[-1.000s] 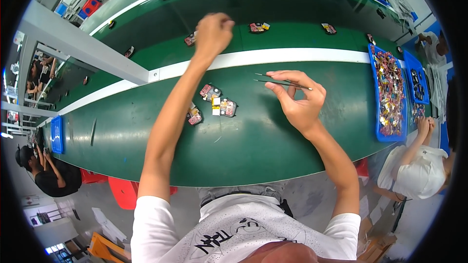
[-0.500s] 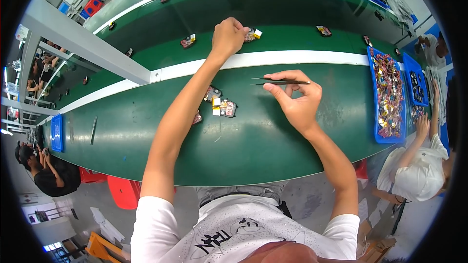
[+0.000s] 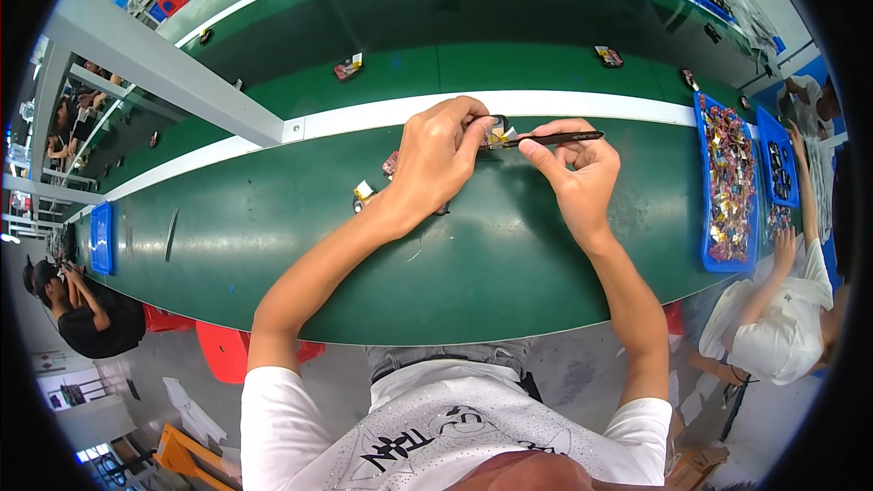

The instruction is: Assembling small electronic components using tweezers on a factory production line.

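My left hand (image 3: 435, 156) is closed on a small black electronic unit (image 3: 498, 132) with white and yellow tabs, above the green bench just this side of the white rail. Dark tweezers (image 3: 575, 136) lie pinched between the thumb and fingers of my right hand (image 3: 582, 173). Their tips reach the unit near its pale tab; whether they grip it I cannot tell. Beside my left wrist lie more units: one with a white tab (image 3: 363, 192), one reddish (image 3: 391, 164), and a dark edge showing under the wrist.
Past the white rail (image 3: 364, 115), a green belt carries spaced units, such as one (image 3: 348, 67) and another (image 3: 608, 57). A blue tray of small red-and-yellow parts (image 3: 703, 218) stands at right, near a co-worker (image 3: 773, 327). A grey post (image 3: 182, 73) rises at left.
My left hand has come back from the belt to the bench with a unit from there. My right hand has shifted slightly right, and its tweezers now meet the unit.
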`<control>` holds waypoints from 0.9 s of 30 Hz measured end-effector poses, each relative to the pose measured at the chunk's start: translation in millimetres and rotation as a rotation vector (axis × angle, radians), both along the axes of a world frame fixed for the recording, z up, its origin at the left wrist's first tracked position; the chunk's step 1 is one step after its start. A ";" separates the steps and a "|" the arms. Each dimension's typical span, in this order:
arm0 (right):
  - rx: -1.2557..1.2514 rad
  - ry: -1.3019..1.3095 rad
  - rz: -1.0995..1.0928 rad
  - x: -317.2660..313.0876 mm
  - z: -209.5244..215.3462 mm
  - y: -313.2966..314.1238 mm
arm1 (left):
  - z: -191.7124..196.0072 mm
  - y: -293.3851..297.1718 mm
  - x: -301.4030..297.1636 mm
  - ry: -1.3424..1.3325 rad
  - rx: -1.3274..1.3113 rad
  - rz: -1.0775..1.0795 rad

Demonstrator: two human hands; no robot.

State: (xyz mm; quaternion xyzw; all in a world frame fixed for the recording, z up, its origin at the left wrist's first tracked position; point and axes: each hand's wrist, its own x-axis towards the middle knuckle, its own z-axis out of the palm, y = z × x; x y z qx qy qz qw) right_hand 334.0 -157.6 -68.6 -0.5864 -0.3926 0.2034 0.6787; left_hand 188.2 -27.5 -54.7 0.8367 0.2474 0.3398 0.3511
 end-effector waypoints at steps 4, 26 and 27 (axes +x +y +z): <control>-0.021 -0.005 -0.008 -0.7 -0.3 0.9 | -0.9 -3.3 0.2 -0.015 -0.018 0.005; -0.075 -0.020 0.008 -2.1 2.6 -2.5 | -13.4 -7.9 1.1 -0.118 -0.087 -0.042; -0.083 0.091 0.039 -1.0 3.2 -2.7 | -13.6 -8.2 1.2 -0.133 -0.094 -0.049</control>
